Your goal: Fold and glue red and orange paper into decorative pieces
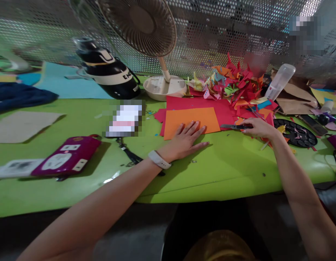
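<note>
Left hand [185, 141], grip spread, pinning orange paper [193, 116] toward twelve o'clock of palm, over red sheets [225, 111]! Right hand [257, 127], grip pinching cutter [234, 127], paper's three o'clock. Press flat, fingers clear of blade!

Desk [238, 170] is glossy lime green, rounded front edge, a few dark marks on top. Left side: grey-brown sheet [23, 125], purple device [68, 156], blurred-out rectangular item [126, 121], light-blue sheet [63, 83] further back. Fan [142, 21] stands at rear centre, then red paper [195, 103] with orange sheet [188, 116] overlapping it, folded-paper heap [233, 81], round black tray [312, 137] at right.
</note>
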Demonstrator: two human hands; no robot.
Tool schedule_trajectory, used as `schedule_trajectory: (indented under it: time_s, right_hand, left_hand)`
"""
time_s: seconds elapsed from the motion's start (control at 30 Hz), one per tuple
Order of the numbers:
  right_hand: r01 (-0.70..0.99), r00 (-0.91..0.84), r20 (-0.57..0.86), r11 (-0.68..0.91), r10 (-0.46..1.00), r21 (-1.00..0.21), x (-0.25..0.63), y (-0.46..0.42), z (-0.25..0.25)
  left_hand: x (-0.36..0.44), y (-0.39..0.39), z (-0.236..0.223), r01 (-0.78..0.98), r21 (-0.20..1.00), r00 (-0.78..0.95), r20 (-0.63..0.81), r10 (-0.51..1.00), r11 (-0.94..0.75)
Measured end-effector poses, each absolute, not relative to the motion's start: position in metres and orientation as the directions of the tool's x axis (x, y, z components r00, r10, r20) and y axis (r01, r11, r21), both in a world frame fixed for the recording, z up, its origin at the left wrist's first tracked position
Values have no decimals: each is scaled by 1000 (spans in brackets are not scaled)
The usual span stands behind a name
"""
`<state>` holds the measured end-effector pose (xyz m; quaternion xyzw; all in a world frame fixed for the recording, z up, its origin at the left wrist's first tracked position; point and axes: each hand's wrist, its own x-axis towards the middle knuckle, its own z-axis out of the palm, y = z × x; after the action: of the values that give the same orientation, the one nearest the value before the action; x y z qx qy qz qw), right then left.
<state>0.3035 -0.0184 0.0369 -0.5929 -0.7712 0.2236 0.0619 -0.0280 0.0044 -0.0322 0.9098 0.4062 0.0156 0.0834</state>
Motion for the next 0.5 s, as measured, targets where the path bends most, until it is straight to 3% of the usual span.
schedule_trajectory:
  time_s: [0.5]
  right_hand:
    - [883,-322,-110,257,940,-392,304,-15,31]
  left_hand:
    - [-26,2,-28,745,170,660,-53,749,-645]
